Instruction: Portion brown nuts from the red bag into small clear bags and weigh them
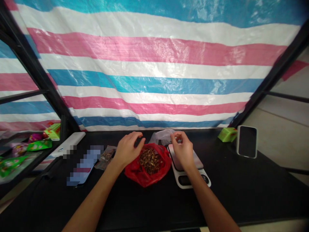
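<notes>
A red plastic bag (pixel 142 174) lies open on the black table (pixel 241 187), full of small brown pieces (pixel 151 160). My left hand (pixel 127 149) rests curled on the bag's left rim, fingers closed on the plastic. My right hand (pixel 182 149) hovers over a white kitchen scale (pixel 190 178), fingers pinched on a clear plastic bag (pixel 162 136) that sits behind the red bag. A small filled clear packet (pixel 106 156) lies left of my left hand.
A phone (pixel 247 141) stands upright at the right beside a green box (pixel 227 134). A white flat device (pixel 71 142) and a blurred-out object (pixel 84 166) lie at the left. Green snack packets (pixel 38 145) fill a shelf far left. A striped tarp (pixel 154 64) hangs behind.
</notes>
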Motion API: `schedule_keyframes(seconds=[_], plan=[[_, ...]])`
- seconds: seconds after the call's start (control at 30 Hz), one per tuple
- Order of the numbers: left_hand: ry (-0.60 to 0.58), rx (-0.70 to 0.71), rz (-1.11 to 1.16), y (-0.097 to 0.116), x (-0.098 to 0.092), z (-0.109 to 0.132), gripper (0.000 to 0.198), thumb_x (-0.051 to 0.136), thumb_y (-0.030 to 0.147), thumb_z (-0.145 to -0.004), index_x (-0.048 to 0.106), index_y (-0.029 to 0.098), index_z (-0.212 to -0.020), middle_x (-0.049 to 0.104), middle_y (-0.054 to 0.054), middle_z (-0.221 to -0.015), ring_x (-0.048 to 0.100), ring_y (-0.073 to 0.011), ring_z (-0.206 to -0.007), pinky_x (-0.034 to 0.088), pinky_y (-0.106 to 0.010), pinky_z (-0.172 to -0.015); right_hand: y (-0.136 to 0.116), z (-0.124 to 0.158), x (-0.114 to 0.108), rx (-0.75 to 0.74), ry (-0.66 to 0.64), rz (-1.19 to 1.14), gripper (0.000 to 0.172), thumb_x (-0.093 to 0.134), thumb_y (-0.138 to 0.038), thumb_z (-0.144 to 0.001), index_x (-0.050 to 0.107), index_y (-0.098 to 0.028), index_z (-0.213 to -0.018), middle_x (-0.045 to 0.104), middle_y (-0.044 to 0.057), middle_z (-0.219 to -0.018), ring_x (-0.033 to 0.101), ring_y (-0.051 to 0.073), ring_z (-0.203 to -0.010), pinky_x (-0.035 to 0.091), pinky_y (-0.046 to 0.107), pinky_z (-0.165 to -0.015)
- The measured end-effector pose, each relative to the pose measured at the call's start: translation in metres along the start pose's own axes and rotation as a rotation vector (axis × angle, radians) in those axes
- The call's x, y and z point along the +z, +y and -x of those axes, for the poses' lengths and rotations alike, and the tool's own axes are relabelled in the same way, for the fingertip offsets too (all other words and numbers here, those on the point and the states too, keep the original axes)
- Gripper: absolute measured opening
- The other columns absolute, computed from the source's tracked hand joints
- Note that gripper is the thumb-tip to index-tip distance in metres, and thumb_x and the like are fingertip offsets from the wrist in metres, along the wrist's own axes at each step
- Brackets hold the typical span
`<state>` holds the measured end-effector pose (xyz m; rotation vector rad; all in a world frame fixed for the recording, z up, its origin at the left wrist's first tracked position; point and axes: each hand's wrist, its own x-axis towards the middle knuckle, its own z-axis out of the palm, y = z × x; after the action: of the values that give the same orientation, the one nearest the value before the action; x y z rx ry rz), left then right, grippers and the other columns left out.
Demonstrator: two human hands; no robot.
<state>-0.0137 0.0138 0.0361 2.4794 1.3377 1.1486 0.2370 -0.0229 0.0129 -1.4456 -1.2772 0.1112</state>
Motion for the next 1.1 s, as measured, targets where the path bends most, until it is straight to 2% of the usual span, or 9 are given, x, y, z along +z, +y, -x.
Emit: schedule_keyframes(seconds=[0.13,0.27,0.4,0.53,0.63,0.73,0.87,0.97,1.1], plan=[[0.053,-0.274,-0.344,0.003,-0.021,0.003,0.032,0.039,0.039,-0.102,0.062,0.021,-0.091,0.072,-0.009,-0.093,0.07,-0.0241,-0.079,0.046,-0.032,-0.071,0.022,-0.01,-0.012,0.073,0.044,0.301,0.021,0.059,-0.037,-0.092,0.066,-0.02,-0.102,0.072,0.009,-0.089,0.066,0.028,-0.082,0.044,0.038,-0.076],[-0.23,-0.576,-0.452,0.031,-0.027,0.036,0.038,0.039,0.051,-0.1,0.06,0.02,-0.097,0.071,-0.013,-0.081,0.071,-0.0314,-0.072,0.046,-0.036,-0.067,0.026,-0.011,-0.016,-0.004,0.067,0.516,0.043,0.054,-0.017,-0.083,0.064,-0.016,-0.124,0.065,0.02,-0.12,0.06,0.036,-0.106,0.04,0.045,-0.086],[-0.333,-0.514,-0.228,0.047,-0.009,0.08,0.036,0.052,0.039,-0.094,0.053,0.023,-0.126,0.07,-0.016,-0.11,0.072,-0.0288,-0.078,0.047,-0.034,-0.067,0.013,-0.005,-0.011,-0.216,-0.107,0.388,0.025,0.055,-0.023,-0.09,0.07,-0.023,-0.111,0.072,0.009,-0.105,0.062,0.029,-0.099,0.037,0.042,-0.09],[-0.172,-0.411,-0.013,0.032,0.007,0.103,0.053,0.047,0.009,-0.084,0.051,0.026,-0.135,0.062,-0.012,-0.121,0.07,-0.0235,-0.09,0.052,-0.034,-0.076,0.002,0.008,-0.002,-0.341,-0.4,0.364,0.021,0.065,-0.038,-0.092,0.072,-0.026,-0.108,0.076,0.005,-0.093,0.062,0.029,-0.096,0.033,0.043,-0.09],[-0.029,-0.394,0.095,0.019,0.003,0.1,0.052,0.047,0.006,-0.08,0.055,0.023,-0.129,0.062,-0.009,-0.116,0.068,-0.0228,-0.097,0.054,-0.037,-0.085,0.0,0.014,0.001,-0.384,-0.556,0.372,0.021,0.064,-0.027,-0.092,0.072,-0.027,-0.111,0.077,0.004,-0.092,0.062,0.028,-0.096,0.031,0.042,-0.088],[0.08,-0.438,0.191,0.017,-0.012,0.088,0.036,0.051,0.015,-0.086,0.057,0.022,-0.12,0.063,-0.009,-0.117,0.066,-0.0221,-0.093,0.056,-0.038,-0.082,-0.002,0.014,0.002,-0.383,-0.568,0.312,0.028,0.054,-0.013,-0.094,0.071,-0.026,-0.112,0.078,0.004,-0.097,0.064,0.025,-0.095,0.031,0.04,-0.088],[0.177,-0.457,0.178,0.023,-0.028,0.08,0.025,0.052,0.031,-0.093,0.058,0.021,-0.115,0.063,-0.011,-0.12,0.067,-0.0246,-0.098,0.057,-0.041,-0.085,-0.006,0.014,0.0,-0.38,-0.535,0.233,0.023,0.057,-0.022,-0.097,0.07,-0.026,-0.115,0.075,0.005,-0.108,0.064,0.024,-0.103,0.032,0.04,-0.095],[0.122,-0.55,0.018,0.024,-0.019,0.09,0.04,0.055,0.041,-0.093,0.055,0.021,-0.128,0.058,-0.016,-0.131,0.067,-0.0291,-0.099,0.054,-0.051,-0.093,-0.005,0.018,0.001,-0.406,-0.579,0.285,0.032,0.069,-0.035,-0.091,0.069,-0.024,-0.121,0.073,0.009,-0.112,0.061,0.028,-0.109,0.031,0.042,-0.098],[-0.032,-0.566,0.295,0.016,0.002,0.106,0.042,0.055,0.032,-0.091,0.049,0.019,-0.131,0.067,-0.012,-0.118,0.069,-0.0265,-0.099,0.055,-0.045,-0.092,-0.003,0.02,0.003,-0.432,-0.63,0.307,0.027,0.062,-0.016,-0.092,0.071,-0.026,-0.115,0.074,0.005,-0.095,0.063,0.025,-0.098,0.032,0.041,-0.093]])
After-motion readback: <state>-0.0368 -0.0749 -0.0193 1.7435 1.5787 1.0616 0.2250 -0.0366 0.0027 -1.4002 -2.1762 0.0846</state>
